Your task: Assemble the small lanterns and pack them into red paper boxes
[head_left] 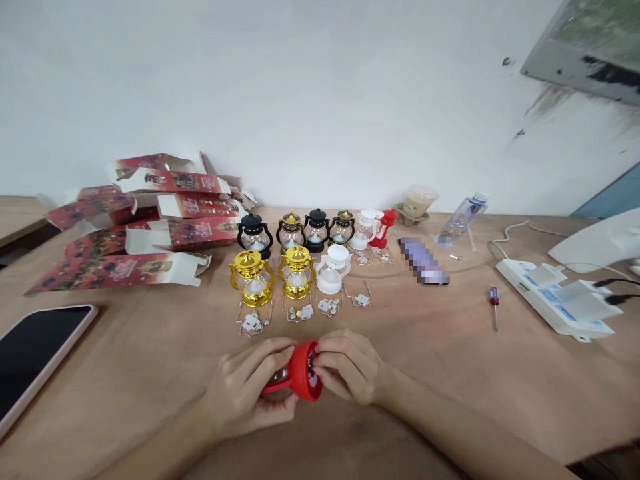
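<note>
My left hand (247,393) grips a small red toy lantern (299,373) lying on its side, just above the wooden table (150,373). My right hand (350,367) pinches at the lantern's round red base from the right. Behind my hands stand two gold lanterns (253,277) and a white lantern (334,269). Farther back is a row of black lanterns (254,233), white ones and a red one (385,227). Small wire handles and metal parts (253,323) lie in front of the gold and white lanterns.
Opened red cartons (145,227) are piled at the back left. A phone (35,353) lies at the left edge. A red-handled screwdriver (494,303), a white power strip (555,300), a plastic bottle (463,217) and a cup (417,200) are on the right.
</note>
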Action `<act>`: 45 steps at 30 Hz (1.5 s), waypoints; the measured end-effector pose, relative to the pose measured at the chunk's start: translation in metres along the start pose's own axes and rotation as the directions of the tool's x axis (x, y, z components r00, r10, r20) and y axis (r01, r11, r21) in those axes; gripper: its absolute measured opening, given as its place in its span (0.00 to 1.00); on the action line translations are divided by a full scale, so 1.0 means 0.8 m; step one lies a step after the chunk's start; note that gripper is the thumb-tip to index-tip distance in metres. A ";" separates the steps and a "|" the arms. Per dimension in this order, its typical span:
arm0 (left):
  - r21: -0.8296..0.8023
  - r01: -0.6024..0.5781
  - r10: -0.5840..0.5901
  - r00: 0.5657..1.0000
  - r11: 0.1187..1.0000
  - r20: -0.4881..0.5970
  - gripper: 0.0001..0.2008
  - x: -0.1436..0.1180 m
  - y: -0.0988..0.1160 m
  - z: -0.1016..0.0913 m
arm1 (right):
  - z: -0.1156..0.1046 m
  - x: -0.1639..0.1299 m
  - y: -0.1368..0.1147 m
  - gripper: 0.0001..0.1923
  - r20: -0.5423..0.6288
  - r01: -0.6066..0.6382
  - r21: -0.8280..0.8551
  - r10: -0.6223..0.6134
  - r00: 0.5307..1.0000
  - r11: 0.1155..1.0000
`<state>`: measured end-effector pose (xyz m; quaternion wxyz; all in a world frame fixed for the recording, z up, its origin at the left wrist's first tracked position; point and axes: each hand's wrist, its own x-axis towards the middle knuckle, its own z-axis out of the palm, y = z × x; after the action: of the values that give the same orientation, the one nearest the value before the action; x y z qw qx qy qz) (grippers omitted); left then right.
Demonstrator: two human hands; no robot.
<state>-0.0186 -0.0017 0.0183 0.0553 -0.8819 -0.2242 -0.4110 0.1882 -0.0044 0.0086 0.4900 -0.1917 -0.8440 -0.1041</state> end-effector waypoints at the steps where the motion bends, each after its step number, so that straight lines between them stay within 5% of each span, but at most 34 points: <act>1: -0.003 0.002 -0.002 1.000 1.000 -0.001 0.13 0.000 0.000 0.000 | 0.000 0.000 0.000 0.03 0.002 0.007 -0.010 -0.007 1.000 1.000; 45: -0.045 0.006 -0.007 1.000 0.999 -0.025 0.16 -0.005 0.002 0.003 | -0.001 0.000 0.002 0.04 -0.006 -0.024 0.176 0.026 1.000 0.984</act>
<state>-0.0186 -0.0035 0.0136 0.0370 -0.8769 -0.2169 -0.4274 0.1897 -0.0033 0.0092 0.5097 -0.1577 -0.8454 -0.0238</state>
